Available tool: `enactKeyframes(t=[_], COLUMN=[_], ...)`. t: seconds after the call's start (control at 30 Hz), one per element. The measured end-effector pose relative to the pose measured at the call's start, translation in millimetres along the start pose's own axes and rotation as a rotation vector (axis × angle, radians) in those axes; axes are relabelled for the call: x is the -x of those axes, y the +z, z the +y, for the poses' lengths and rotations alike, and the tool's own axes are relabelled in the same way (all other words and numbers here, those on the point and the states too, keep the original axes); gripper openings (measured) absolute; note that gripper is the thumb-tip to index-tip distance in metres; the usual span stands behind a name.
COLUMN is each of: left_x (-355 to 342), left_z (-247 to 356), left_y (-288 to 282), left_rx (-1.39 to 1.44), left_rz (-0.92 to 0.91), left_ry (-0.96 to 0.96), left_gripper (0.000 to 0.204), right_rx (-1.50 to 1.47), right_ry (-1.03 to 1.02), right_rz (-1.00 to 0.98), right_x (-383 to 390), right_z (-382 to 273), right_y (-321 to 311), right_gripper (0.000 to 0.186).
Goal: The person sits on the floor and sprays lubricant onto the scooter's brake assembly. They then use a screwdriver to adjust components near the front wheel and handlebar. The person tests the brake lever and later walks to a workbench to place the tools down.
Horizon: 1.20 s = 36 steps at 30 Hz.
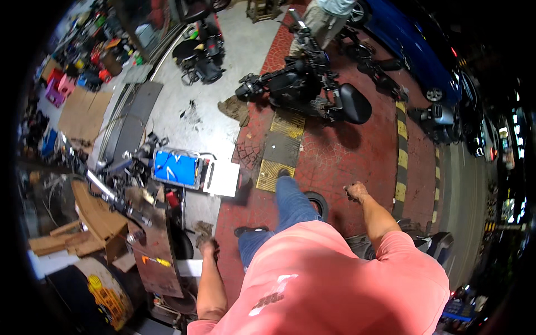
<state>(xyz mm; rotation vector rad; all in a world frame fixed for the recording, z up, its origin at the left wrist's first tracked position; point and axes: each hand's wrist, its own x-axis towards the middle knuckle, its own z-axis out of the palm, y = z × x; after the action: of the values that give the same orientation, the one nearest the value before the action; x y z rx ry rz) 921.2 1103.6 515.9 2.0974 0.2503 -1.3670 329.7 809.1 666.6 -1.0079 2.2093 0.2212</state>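
My left hand point(207, 247) hangs low beside the wooden board of a workbench, blurred and dark with grime, so its finger state is hard to read. A crumpled grey-brown patch point(202, 228) lies just beyond its fingers; whether the hand touches it I cannot tell. My right hand point(355, 191) is held out to the right over the red paving, its blackened fingers curled in. Whatever those fingers may hold does not show. Nearest to that hand is a black tyre point(317, 204), partly hidden by my leg.
A blue-topped tray point(177, 167) and a white panel point(223, 177) stand ahead left. Black motorbikes point(301, 86) are parked ahead, with a person point(329, 22) behind. A brown workbench board point(155, 245) flanks my left. Yellow-black kerbs point(401, 162) line the right, beyond them a road.
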Motion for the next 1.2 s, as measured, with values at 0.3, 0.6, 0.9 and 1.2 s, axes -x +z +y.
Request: enactKeyframes(t=[0.3,0.6,0.9,1.2], left_x=[127.3,156.5,156.9,146.2], left_z=[284.5,323.8,348.2,397.4], left_y=[453.5,803.1,654.6,530.3], left_rx=[-0.324,0.197,-0.535,-1.026], left_rz=[-0.824,-0.615,-0.395,0.173], left_ry=[0.604,0.058,0.589,0.922], left_gripper=[0.036,0.032,0.020,0.043], right_rx=[0.423,-0.414,-0.279,0.294], right_ry=[-0.147,-0.099,-0.677,-1.449], right_rz=[-0.005,0.165,0.185,0.599], right_x=[-246.0,-468.3,-379.3,-346.6], right_z=[88.8,55.3,-230.8,-416.3], right_y=[22.1,-167.8,-318.3,-376.3], right_gripper=[0.068,0.038,0.068,0.088])
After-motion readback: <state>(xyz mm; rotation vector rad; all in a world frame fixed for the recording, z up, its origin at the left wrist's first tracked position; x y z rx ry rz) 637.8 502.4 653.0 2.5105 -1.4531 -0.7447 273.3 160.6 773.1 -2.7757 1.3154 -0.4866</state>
